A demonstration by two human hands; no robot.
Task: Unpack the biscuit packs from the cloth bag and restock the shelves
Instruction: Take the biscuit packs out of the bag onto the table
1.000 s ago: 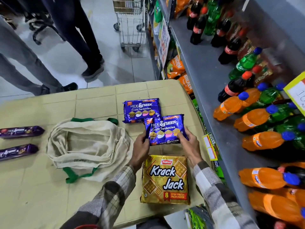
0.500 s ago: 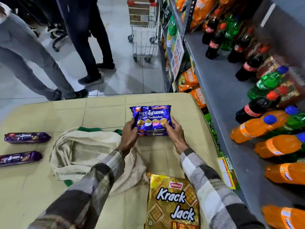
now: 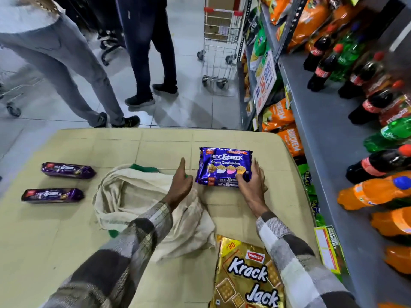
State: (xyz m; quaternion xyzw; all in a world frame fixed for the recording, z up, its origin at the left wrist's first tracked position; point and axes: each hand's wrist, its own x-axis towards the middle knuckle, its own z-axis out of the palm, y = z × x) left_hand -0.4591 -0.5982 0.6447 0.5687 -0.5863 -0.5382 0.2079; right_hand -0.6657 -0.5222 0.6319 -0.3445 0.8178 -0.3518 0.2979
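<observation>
Two blue Hide & Seek packs (image 3: pixel 224 166) lie stacked on the beige table (image 3: pixel 155 147), near its far right side. My right hand (image 3: pixel 253 185) rests against the stack's right near corner, fingers lying on the top pack, thumb along its side. My left hand (image 3: pixel 180 185) hovers just left of the stack, fingers relaxed, thumb up, holding nothing. The cream cloth bag (image 3: pixel 142 196) with green handles lies crumpled under my left wrist. A gold Krack Jack pack (image 3: pixel 246 276) lies close to me. Two purple biscuit rolls (image 3: pixel 67 170) (image 3: pixel 52 195) lie at the left.
A grey shelf (image 3: pixel 322 134) on the right carries orange, green and cola bottles (image 3: pixel 375 192). Orange snack bags (image 3: pixel 280 114) fill the lower shelves. Two people's legs (image 3: pixel 142 52) and a shopping trolley (image 3: pixel 220 41) stand on the tiled floor beyond the table.
Both hands carried the second Hide & Seek pack forward and set it on top of the first. My left hand has since let go and drawn back to the left.
</observation>
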